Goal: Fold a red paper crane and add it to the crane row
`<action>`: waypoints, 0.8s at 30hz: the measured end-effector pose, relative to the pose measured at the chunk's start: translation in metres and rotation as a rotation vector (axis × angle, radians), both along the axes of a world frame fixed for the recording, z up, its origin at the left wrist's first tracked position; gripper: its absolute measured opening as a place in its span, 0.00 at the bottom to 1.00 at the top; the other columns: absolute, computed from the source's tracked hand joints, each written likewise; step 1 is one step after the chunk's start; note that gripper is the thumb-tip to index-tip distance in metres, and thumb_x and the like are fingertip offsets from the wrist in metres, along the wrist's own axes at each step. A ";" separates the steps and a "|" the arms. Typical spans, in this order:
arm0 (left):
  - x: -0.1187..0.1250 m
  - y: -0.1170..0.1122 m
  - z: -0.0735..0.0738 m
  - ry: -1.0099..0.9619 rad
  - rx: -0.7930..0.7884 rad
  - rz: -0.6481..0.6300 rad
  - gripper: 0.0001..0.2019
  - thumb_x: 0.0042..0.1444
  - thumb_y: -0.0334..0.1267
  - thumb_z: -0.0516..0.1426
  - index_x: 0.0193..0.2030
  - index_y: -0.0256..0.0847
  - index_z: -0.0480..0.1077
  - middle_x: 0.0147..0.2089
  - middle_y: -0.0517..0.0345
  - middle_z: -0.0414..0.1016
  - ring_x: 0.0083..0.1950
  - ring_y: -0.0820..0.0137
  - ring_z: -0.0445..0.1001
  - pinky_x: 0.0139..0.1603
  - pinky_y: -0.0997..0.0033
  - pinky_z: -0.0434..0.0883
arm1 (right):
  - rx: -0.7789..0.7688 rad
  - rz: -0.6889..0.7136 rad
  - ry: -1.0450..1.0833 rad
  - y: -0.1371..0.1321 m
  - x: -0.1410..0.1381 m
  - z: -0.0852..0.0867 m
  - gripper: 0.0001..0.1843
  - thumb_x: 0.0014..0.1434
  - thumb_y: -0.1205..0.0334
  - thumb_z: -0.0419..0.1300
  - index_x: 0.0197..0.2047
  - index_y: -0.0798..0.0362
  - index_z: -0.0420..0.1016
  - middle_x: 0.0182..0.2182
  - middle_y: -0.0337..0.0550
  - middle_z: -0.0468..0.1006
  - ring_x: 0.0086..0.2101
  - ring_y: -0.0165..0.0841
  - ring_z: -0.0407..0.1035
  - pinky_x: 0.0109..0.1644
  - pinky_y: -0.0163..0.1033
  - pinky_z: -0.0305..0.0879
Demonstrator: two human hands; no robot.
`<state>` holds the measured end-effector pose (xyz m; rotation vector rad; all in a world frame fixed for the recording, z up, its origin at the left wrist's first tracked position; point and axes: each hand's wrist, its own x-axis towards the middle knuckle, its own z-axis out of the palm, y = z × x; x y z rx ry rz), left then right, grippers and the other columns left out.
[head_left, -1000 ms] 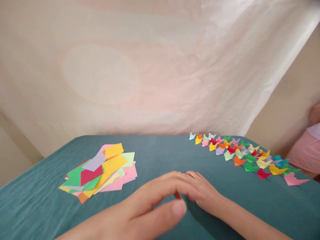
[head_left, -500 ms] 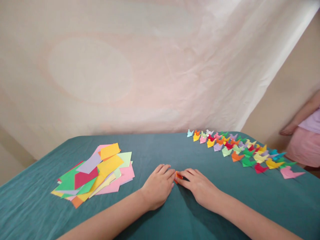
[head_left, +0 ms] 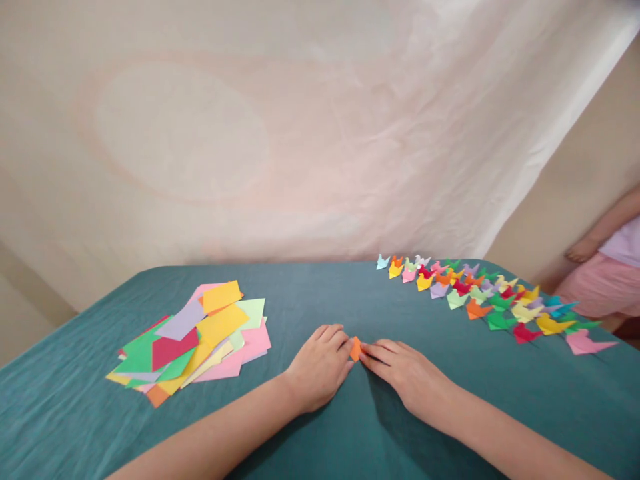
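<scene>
A small piece of folded orange paper (head_left: 355, 349) lies between my two hands near the middle of the table. My left hand (head_left: 321, 368) rests on the cloth at its left side, fingers together and bent, with the tips on the paper's left edge. From the other side, my right hand (head_left: 404, 373) presses the paper's right corner with its fingertips and thumb. Part of the orange paper is hidden under the fingers.
Loose coloured paper sheets (head_left: 200, 340) lie in a pile on the left of the teal-covered table (head_left: 310, 287). Several folded paper birds (head_left: 477, 309) stand in rows at the right. A pale sheet (head_left: 300, 133) hangs behind. Beyond the right edge stands a person (head_left: 595, 280).
My right hand has shifted slightly right, and more of the orange paper's face now shows between my hands. The left hand has barely moved. The view has tilted a little.
</scene>
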<state>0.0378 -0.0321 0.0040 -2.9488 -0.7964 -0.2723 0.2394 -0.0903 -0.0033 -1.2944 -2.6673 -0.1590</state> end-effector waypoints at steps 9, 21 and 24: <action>-0.001 0.003 0.002 -0.086 -0.093 0.018 0.17 0.64 0.39 0.45 0.58 0.45 0.60 0.50 0.51 0.63 0.53 0.63 0.61 0.56 0.57 0.62 | 0.034 0.002 -0.023 -0.002 -0.002 0.002 0.22 0.58 0.77 0.49 0.54 0.55 0.67 0.49 0.48 0.72 0.45 0.37 0.64 0.47 0.43 0.64; -0.004 0.007 -0.007 -0.058 -0.105 0.033 0.19 0.65 0.40 0.43 0.61 0.45 0.57 0.59 0.49 0.57 0.64 0.59 0.50 0.62 0.51 0.55 | 0.065 -0.008 -0.069 -0.002 -0.003 0.002 0.15 0.60 0.72 0.52 0.50 0.56 0.70 0.43 0.48 0.75 0.44 0.38 0.64 0.47 0.45 0.62; -0.006 0.008 -0.007 -0.042 -0.107 0.032 0.20 0.65 0.40 0.43 0.62 0.45 0.56 0.60 0.48 0.56 0.65 0.59 0.49 0.62 0.50 0.55 | 0.075 0.007 -0.068 -0.002 -0.002 0.003 0.15 0.60 0.72 0.52 0.49 0.56 0.70 0.43 0.49 0.75 0.44 0.39 0.64 0.46 0.45 0.62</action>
